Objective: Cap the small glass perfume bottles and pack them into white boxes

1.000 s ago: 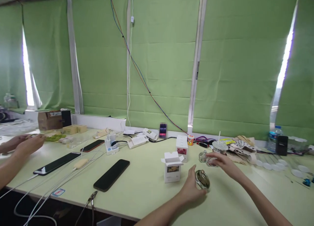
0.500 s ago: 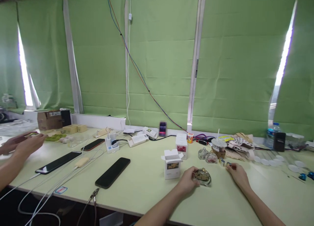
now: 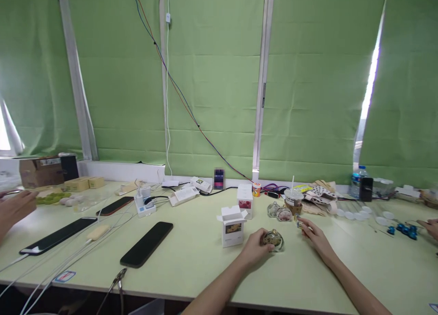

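My left hand (image 3: pixel 253 250) is closed around the side of a small round glass bottle (image 3: pixel 274 239) with a gold neck and dark, patterned contents. It holds the bottle upright, low over the table. My right hand (image 3: pixel 317 243) pinches a small shiny cap-like piece (image 3: pixel 299 224), partly covered by the fingertips. An open white carton (image 3: pixel 232 232) with a picture on its front stands just left of the bottle. Behind, two similar round bottles (image 3: pixel 284 214) sit beside a lidded cup with a straw (image 3: pixel 293 197).
Phones (image 3: pixel 147 244), white cables and a power strip (image 3: pixel 145 209) cover the left side. A white and red box (image 3: pixel 245 201) stands behind the carton. Several white discs (image 3: pixel 349 215) and blue pieces (image 3: pixel 407 230) lie right. Other people's hands (image 3: pixel 17 210) show at both edges.
The view has swung to the right, so everything sits further left. My right hand has closed in on the small shiny piece. Another person's hand now shows at the right edge.
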Tool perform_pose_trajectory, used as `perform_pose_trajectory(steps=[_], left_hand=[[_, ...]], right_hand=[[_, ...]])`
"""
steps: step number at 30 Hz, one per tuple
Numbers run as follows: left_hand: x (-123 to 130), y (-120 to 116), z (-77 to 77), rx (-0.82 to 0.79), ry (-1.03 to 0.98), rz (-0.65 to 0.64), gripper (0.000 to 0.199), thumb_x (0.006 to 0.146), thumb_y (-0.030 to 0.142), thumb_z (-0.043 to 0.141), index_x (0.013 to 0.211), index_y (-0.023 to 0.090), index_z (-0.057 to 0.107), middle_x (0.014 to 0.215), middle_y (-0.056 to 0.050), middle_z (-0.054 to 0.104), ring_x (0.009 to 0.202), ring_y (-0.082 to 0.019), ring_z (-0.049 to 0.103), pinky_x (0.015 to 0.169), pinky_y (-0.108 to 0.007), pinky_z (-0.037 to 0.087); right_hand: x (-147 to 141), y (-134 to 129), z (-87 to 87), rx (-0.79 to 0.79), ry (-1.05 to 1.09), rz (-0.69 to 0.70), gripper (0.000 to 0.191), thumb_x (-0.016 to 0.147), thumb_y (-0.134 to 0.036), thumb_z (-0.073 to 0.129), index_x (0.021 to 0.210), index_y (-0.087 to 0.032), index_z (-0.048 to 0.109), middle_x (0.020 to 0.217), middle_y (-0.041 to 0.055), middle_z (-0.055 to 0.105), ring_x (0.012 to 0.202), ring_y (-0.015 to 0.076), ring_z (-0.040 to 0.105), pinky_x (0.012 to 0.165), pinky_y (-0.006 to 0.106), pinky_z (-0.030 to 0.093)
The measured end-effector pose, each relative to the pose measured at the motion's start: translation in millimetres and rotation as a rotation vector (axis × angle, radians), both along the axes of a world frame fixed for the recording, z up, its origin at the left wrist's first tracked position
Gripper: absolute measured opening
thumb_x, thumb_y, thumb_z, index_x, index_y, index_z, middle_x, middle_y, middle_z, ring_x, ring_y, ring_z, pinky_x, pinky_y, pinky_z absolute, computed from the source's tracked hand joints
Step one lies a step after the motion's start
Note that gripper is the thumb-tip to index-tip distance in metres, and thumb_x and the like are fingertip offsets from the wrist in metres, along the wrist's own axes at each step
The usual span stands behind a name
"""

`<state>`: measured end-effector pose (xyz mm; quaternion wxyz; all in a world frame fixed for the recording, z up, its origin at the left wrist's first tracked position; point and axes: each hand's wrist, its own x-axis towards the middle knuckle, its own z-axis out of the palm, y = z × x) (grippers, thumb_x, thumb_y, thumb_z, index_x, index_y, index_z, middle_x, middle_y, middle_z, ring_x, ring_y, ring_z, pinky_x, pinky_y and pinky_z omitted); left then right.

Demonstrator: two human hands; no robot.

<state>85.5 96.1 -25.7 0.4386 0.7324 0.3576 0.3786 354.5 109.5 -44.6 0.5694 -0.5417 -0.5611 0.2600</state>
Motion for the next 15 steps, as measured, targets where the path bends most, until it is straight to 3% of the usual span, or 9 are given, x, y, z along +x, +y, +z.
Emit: perform_pose_trajectory(steps=[3, 6, 9, 12, 15], left_hand=[[0, 2, -3.7, 0.012, 0.008, -0.001, 0.029, 0.066, 0.022, 0.067, 0.094, 0.017, 0.059, 0.089, -0.001, 0.065, 0.083, -0.018, 0.055, 0.073, -0.028, 0.042], [1, 4, -6.9, 0.027, 0.005, -0.005, 0.030, 0.067, 0.024, 0.067, 0.095, 0.018, 0.058, 0.092, -0.001, 0.065, 0.085, -0.019, 0.056, 0.076, -0.029, 0.043], [0, 3, -7.2, 0.029, -0.013, -0.023, 0.031, 0.068, 0.024, 0.066, 0.097, 0.018, 0.057, 0.095, -0.002, 0.065, 0.088, -0.020, 0.057, 0.078, -0.029, 0.043], [0, 2, -6.4, 0.023, -0.030, -0.041, 0.034, 0.067, 0.023, 0.067, 0.099, 0.018, 0.056, 0.097, -0.001, 0.065, 0.090, -0.020, 0.057, 0.079, -0.029, 0.043], [0, 2, -6.4, 0.038, -0.037, -0.037, 0.035, 0.066, 0.022, 0.069, 0.098, 0.019, 0.056, 0.095, 0.000, 0.064, 0.089, -0.019, 0.056, 0.077, -0.028, 0.042]], right_hand=[[-6, -5, 1.3, 0.094, -0.242, 0.012, 0.033, 0.077, -0.048, 0.050, 0.093, -0.021, 0.060, 0.093, 0.0064, 0.065, 0.082, 0.0226, 0.062, 0.078, 0.035, 0.050], [-17, -7, 1.1, 0.105, -0.532, 0.192, 0.025, 0.083, -0.037, 0.043, 0.085, -0.022, 0.062, 0.095, 0.0076, 0.063, 0.090, 0.0236, 0.059, 0.083, 0.036, 0.047], [-25, -6, -1.6, 0.110, -0.666, 0.266, 0.029, 0.087, -0.030, 0.036, 0.098, -0.022, 0.061, 0.101, 0.0083, 0.061, 0.096, 0.0225, 0.058, 0.086, 0.035, 0.045], [-20, -2, -7.4, 0.151, -0.714, 0.123, 0.037, 0.090, -0.029, 0.030, 0.114, -0.021, 0.057, 0.107, 0.0097, 0.058, 0.102, 0.0219, 0.056, 0.090, 0.034, 0.044], [-8, 2, -14.6, 0.140, -0.783, -0.108, 0.040, 0.088, -0.024, 0.028, 0.115, -0.019, 0.058, 0.102, 0.0104, 0.059, 0.098, 0.0234, 0.056, 0.089, 0.036, 0.044]])
